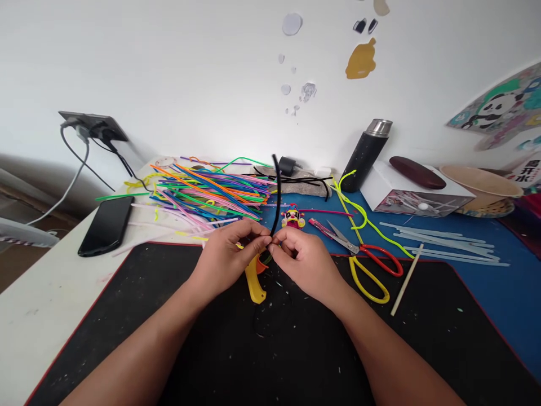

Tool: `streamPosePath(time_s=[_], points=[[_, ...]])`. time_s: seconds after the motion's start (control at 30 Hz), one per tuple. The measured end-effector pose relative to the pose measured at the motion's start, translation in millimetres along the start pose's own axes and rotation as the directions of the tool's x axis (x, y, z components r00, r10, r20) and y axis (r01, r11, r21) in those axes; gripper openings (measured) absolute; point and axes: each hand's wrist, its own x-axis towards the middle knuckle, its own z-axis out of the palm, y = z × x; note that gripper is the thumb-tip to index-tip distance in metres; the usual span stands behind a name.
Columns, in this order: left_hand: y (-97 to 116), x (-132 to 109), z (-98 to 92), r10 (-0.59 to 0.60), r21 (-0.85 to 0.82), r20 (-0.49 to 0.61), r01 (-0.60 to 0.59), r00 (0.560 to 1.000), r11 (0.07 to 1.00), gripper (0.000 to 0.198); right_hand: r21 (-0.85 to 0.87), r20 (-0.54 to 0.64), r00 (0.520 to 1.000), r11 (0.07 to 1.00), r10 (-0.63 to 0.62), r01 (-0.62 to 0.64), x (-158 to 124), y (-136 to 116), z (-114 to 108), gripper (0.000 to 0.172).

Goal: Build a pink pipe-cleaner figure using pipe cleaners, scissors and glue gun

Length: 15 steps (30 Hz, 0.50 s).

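Both hands meet fingertip to fingertip over the black mat (139, 316). A black pipe cleaner (278, 194) rises upright from between them. My left hand (232, 248) pinches its lower end with thumb and index finger. From the other side, my right hand (302, 256) is closed with its fingertips on the same end; the exact grip is hidden. Just below lies a glue gun with a yellow handle (255, 282) and an orange trigger (262, 266), partly covered by my left hand. Behind my right hand stands a small colourful figurine (292, 215).
Scissors (374, 256) with red and yellow handles lie at the right, near a wooden stick (406, 282) and glue sticks (448, 239). Many coloured pipe cleaners (211, 189) are piled at the back left, by a phone (106, 225). A black thermos (367, 155) leans beside a white box (418, 189).
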Motion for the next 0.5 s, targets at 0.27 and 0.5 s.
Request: streamPosePath(time_s=[0.27,0.5], points=[[-3.4,4.1,-7.3,-0.122,-0.095,0.089,0.131,0.989,0.987,0.025,0.041,0.006,1.0,0.999,0.02,-0.02,-0.2,2.9,4.1,0.014],[1.6,7.1,-6.3,-0.258,-0.309,0.014,0.249,0.966,0.918,0.047,0.226,0.016,0.999,0.973,0.039,-0.042,1.1,5.4,1.5,0.019]])
